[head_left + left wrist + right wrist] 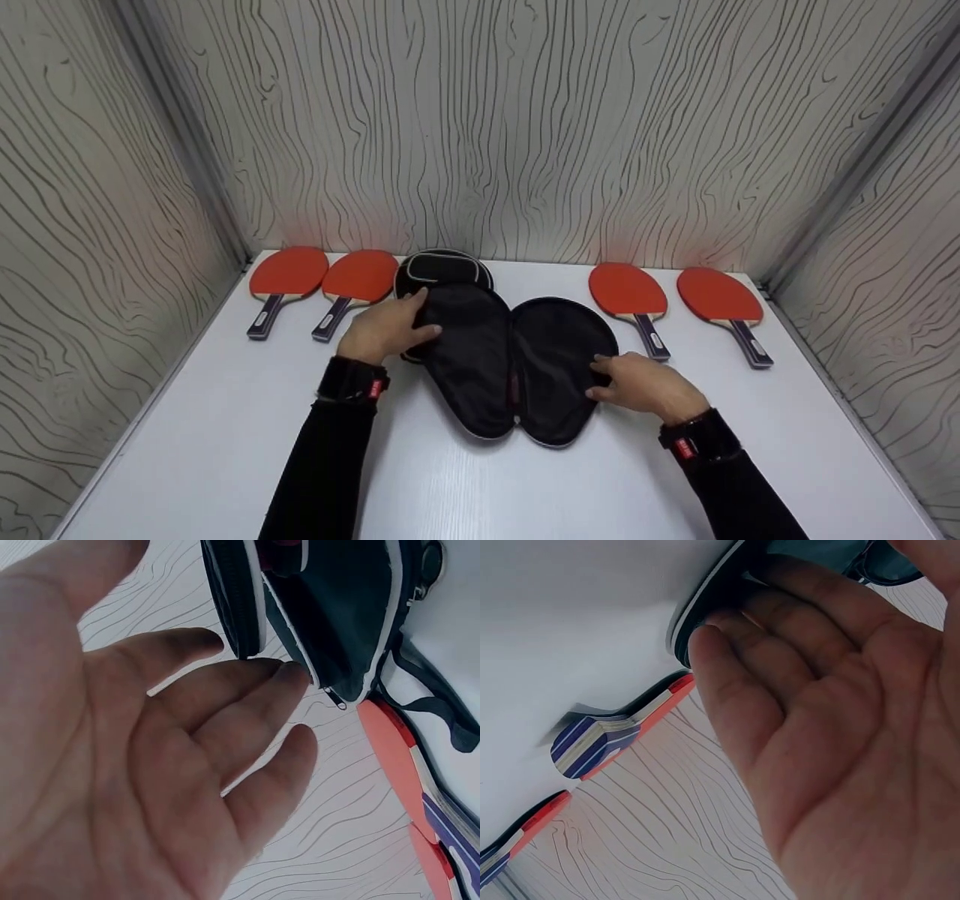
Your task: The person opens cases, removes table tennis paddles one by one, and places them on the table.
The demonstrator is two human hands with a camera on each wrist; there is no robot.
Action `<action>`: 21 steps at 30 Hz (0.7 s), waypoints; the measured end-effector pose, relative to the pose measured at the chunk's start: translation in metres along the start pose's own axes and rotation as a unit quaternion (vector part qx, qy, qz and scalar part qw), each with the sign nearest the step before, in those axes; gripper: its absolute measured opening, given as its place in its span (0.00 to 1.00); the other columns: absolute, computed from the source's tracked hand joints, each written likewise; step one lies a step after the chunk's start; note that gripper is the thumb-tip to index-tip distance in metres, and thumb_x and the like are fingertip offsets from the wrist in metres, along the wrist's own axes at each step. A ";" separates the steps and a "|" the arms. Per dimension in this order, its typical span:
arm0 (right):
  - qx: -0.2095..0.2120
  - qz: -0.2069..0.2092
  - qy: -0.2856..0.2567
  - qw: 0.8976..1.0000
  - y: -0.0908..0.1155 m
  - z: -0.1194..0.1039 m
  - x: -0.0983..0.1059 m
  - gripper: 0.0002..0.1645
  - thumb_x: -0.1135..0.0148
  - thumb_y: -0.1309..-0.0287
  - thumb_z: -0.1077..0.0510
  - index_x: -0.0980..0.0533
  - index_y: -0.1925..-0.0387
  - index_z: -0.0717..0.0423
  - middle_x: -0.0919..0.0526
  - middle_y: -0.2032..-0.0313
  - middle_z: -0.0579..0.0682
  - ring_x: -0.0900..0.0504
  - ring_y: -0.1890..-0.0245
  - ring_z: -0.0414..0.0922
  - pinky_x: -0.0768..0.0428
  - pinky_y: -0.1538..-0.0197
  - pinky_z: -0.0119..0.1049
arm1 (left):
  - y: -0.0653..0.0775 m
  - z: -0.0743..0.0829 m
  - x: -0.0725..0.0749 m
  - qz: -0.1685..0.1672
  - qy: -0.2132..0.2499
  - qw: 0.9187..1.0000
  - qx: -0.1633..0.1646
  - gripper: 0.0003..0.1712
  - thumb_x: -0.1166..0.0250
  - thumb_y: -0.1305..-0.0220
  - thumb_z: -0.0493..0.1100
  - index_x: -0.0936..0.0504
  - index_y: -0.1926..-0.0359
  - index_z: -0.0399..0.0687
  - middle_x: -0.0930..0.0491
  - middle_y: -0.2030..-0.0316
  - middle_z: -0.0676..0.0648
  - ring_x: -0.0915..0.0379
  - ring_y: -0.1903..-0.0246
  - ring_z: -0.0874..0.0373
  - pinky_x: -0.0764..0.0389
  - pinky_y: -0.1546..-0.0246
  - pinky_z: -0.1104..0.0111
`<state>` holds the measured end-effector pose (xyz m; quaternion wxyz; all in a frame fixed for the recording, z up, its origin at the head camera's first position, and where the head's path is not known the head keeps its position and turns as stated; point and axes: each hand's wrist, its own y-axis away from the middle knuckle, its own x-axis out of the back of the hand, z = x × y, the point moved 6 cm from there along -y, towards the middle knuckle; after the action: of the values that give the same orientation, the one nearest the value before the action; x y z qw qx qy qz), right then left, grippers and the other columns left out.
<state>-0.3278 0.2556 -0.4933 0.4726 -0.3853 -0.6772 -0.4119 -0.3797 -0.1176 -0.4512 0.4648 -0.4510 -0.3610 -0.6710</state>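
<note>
A black zip-up table tennis bat case (469,360) lies spread out like a book at the middle of the white table, dark lining upward. Extended fingers of my left hand (382,326) lie along the outer edge of its left half, thumb apart. My right hand (641,384) has its fingertips at the right half's outer edge; in the right wrist view, those fingers (735,682) are slightly bent and partly hidden by the case wall. Behind the left half, a second black case (442,264) with white piping is partly covered.
Two red table tennis bats (289,271) (361,276) lie at the back left, handles toward me. Two more red bats (626,289) (720,294) lie at the back right. Wood-grain patterned panels (480,135) enclose the table's back and sides.
</note>
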 end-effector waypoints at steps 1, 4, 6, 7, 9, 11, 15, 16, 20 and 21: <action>0.003 0.001 0.000 1.000 0.000 0.000 0.000 0.34 0.30 0.33 0.43 0.20 0.35 0.60 0.20 0.30 0.59 0.17 0.35 0.60 0.19 0.33 0.60 | 0.000 0.001 0.001 0.003 -0.001 1.000 -0.001 0.48 0.38 0.26 0.66 0.43 0.16 0.49 0.35 0.21 0.38 0.33 0.23 0.40 0.28 0.24 0.46; 0.008 0.005 -0.004 1.000 -0.001 0.001 0.000 0.33 0.30 0.33 0.44 0.20 0.35 0.60 0.20 0.30 0.58 0.17 0.34 0.60 0.19 0.32 0.59 | 0.001 0.002 0.005 0.020 -0.004 1.000 -0.005 0.47 0.39 0.25 0.66 0.42 0.17 0.48 0.33 0.22 0.39 0.32 0.24 0.40 0.28 0.24 0.46; 0.011 0.007 -0.005 1.000 -0.002 0.002 0.000 0.33 0.29 0.33 0.45 0.20 0.35 0.60 0.20 0.30 0.58 0.17 0.34 0.59 0.19 0.31 0.59 | 0.001 0.005 0.009 0.036 -0.002 0.999 -0.012 0.47 0.40 0.25 0.66 0.41 0.17 0.49 0.31 0.23 0.39 0.29 0.26 0.40 0.25 0.26 0.46; 0.012 0.007 -0.006 1.000 -0.002 0.003 0.000 0.33 0.29 0.33 0.45 0.20 0.34 0.60 0.20 0.30 0.58 0.17 0.34 0.59 0.19 0.31 0.59 | 0.002 0.006 0.011 0.045 -0.001 0.999 -0.016 0.46 0.40 0.25 0.66 0.40 0.17 0.49 0.29 0.24 0.38 0.27 0.28 0.40 0.24 0.27 0.46; 0.011 0.008 -0.007 1.000 -0.003 0.004 -0.001 0.33 0.29 0.34 0.45 0.20 0.34 0.59 0.20 0.30 0.57 0.17 0.33 0.58 0.20 0.31 0.58 | 0.003 0.009 0.015 0.060 0.004 0.998 -0.028 0.45 0.40 0.25 0.66 0.39 0.18 0.49 0.27 0.26 0.38 0.24 0.30 0.40 0.22 0.30 0.46; 0.017 0.009 -0.002 1.000 -0.003 0.005 -0.001 0.33 0.29 0.34 0.45 0.20 0.34 0.58 0.20 0.30 0.57 0.17 0.34 0.58 0.19 0.31 0.59 | 0.004 0.011 0.018 0.069 0.010 0.997 -0.037 0.45 0.41 0.25 0.66 0.40 0.17 0.51 0.27 0.26 0.38 0.23 0.31 0.42 0.21 0.30 0.47; 0.025 0.016 0.006 1.000 -0.004 0.004 -0.001 0.33 0.28 0.35 0.45 0.19 0.34 0.58 0.20 0.30 0.57 0.16 0.35 0.58 0.18 0.33 0.58 | 0.005 0.015 0.022 0.077 0.015 0.995 -0.055 0.45 0.43 0.24 0.67 0.42 0.16 0.54 0.29 0.24 0.40 0.24 0.30 0.45 0.21 0.30 0.48; 0.029 0.019 0.009 0.999 -0.004 0.004 -0.001 0.33 0.28 0.35 0.45 0.19 0.35 0.58 0.20 0.30 0.57 0.15 0.36 0.58 0.17 0.33 0.58 | 0.004 0.016 0.022 0.078 0.015 0.995 -0.058 0.45 0.44 0.24 0.68 0.43 0.16 0.55 0.30 0.23 0.42 0.25 0.29 0.46 0.21 0.29 0.49; 0.040 0.030 0.021 0.999 -0.003 0.003 -0.001 0.32 0.28 0.35 0.46 0.19 0.35 0.58 0.19 0.31 0.57 0.14 0.38 0.58 0.15 0.36 0.56 | 0.004 0.021 0.023 0.083 0.027 0.993 -0.077 0.45 0.45 0.23 0.69 0.48 0.15 0.63 0.36 0.19 0.49 0.29 0.25 0.48 0.23 0.27 0.50; 0.042 0.032 0.022 0.998 -0.002 0.003 -0.001 0.32 0.28 0.35 0.46 0.19 0.35 0.58 0.19 0.31 0.57 0.14 0.38 0.59 0.15 0.37 0.56 | 0.003 0.022 0.023 0.083 0.033 0.993 -0.082 0.44 0.46 0.23 0.70 0.49 0.15 0.65 0.38 0.18 0.51 0.30 0.24 0.48 0.24 0.27 0.49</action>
<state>-0.3308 0.2570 -0.4949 0.5163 -0.3775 -0.6707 -0.3756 -0.3745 -0.1060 -0.4220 0.4915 -0.4939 -0.2507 -0.6720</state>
